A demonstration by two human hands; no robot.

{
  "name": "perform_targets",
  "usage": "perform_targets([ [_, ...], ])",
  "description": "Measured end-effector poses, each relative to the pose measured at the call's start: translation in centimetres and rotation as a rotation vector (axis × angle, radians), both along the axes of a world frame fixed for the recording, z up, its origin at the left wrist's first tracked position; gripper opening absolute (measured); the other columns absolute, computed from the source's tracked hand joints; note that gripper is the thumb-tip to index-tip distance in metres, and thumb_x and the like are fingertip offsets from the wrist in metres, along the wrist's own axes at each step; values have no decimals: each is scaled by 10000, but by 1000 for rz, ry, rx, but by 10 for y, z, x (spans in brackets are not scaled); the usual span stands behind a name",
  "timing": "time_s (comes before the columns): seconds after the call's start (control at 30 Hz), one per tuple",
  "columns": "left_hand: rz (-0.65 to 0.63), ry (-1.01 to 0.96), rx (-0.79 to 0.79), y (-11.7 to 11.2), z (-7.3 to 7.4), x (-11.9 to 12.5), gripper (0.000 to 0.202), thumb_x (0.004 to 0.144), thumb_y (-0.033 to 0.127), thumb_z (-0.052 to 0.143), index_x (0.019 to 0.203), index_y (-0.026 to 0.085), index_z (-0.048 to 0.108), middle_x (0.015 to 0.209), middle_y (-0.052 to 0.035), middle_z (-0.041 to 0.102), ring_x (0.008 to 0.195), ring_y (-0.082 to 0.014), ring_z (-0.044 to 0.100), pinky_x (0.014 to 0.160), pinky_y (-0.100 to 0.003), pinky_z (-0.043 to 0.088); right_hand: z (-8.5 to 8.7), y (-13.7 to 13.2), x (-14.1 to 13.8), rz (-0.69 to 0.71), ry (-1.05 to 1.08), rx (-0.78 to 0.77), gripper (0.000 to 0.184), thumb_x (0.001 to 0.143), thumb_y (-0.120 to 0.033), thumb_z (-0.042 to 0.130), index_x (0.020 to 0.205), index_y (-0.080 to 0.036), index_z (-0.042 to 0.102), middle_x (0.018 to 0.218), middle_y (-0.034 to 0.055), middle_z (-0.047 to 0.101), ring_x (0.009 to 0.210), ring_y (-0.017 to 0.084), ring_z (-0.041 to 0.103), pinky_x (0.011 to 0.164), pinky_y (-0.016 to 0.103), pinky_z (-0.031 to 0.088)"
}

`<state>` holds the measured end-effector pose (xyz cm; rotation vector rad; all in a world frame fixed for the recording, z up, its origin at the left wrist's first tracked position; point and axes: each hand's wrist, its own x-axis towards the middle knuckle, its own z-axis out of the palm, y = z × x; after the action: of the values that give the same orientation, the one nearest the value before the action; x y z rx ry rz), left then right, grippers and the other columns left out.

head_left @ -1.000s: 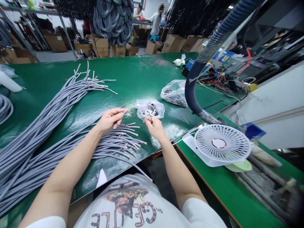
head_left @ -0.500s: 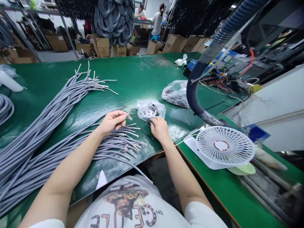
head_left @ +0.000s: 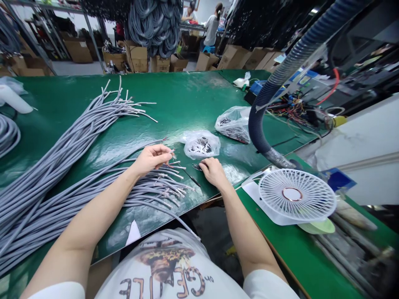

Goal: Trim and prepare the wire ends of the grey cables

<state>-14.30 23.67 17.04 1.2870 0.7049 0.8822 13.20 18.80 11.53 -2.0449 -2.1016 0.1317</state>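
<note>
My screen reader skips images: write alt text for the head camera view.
The left hand pinches a grey cable end over a cable bundle on a green table; the right hand rests beside a clear parts bag.

1 camera, worn on the person's head, looks forward and steeply down across the glossy green-topped workbench from its near edge. It sits close: both forearms run out from under the lens to the left hand and right hand at the bench's middle, loose grey cables over its left half. Beyond its far edge the wide view reaches brown cardboard boxes
</note>
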Motion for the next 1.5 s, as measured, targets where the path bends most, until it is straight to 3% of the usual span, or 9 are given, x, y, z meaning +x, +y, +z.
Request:
perform_targets([
  [0.1,42,-4,-1,1,-1,1,342,636,391,789,794,105,689,584,5,623,395,-21,417,387,-157,303,2,-4,3,73,2,1,294,885,-299,531,1139,-182,621,1076,124,599,946,250,518,812,346,403],
  [0.23,109,-24,4,2,-3,2,374,644,412,775,835,100,700,622,-13,652,424,-37,465,421,-170,361,2,-4,4,76,7,-43,313,861,-185,513,1157,-186,612,990,116,591,906,235,518,822,344,404],
  [0.4,151,-87,51,4,-3,4,432,641,459,773,887,132,635,573,14,630,396,-49,459,403,-171,334,-1,-2,6,-8,177,-108,252,808,-173,545,1052,-167,608,844,60,576,803,197,532,758,315,422],
  [0.53,163,-84,82,2,-4,5,411,695,513,728,780,130,605,521,36,547,391,-27,362,391,-168,239,3,-13,5,-45,303,41,115,787,-173,522,849,-187,618,791,48,555,787,198,540,765,336,431],
  [0.67,80,-31,91,-1,-4,5,409,761,527,669,761,122,612,478,56,439,423,-36,323,434,-186,217,25,-30,-14,-15,714,160,101,832,-275,532,871,-194,578,829,42,601,755,171,579,708,316,451],
  [0.77,17,-6,71,-2,-2,4,439,761,553,654,733,119,598,453,63,389,421,-41,279,450,-203,188,46,-37,-44,85,1103,37,163,869,-358,531,912,-201,522,777,8,629,630,123,593,597,264,451],
  [0.87,-37,8,27,-1,-1,3,463,755,575,646,694,123,566,436,75,333,415,-38,229,455,-214,141,59,-35,-75,147,1276,-60,201,861,-389,559,910,-200,511,638,-52,567,456,67,494,465,207,381],
  [1.03,-113,26,-21,1,-2,1,460,770,576,626,678,136,531,441,87,273,409,-36,178,455,-226,94,64,-27,-102,164,1350,-106,228,856,-410,559,864,-186,521,565,-79,504,370,28,378,378,174,264],
  [1.5,-142,21,-26,3,-5,-1,458,784,571,613,666,136,531,433,87,255,415,-39,165,466,-228,103,59,-21,-109,183,1345,-84,207,863,-386,548,832,-187,501,555,-76,495,369,32,354,381,181,251],
])
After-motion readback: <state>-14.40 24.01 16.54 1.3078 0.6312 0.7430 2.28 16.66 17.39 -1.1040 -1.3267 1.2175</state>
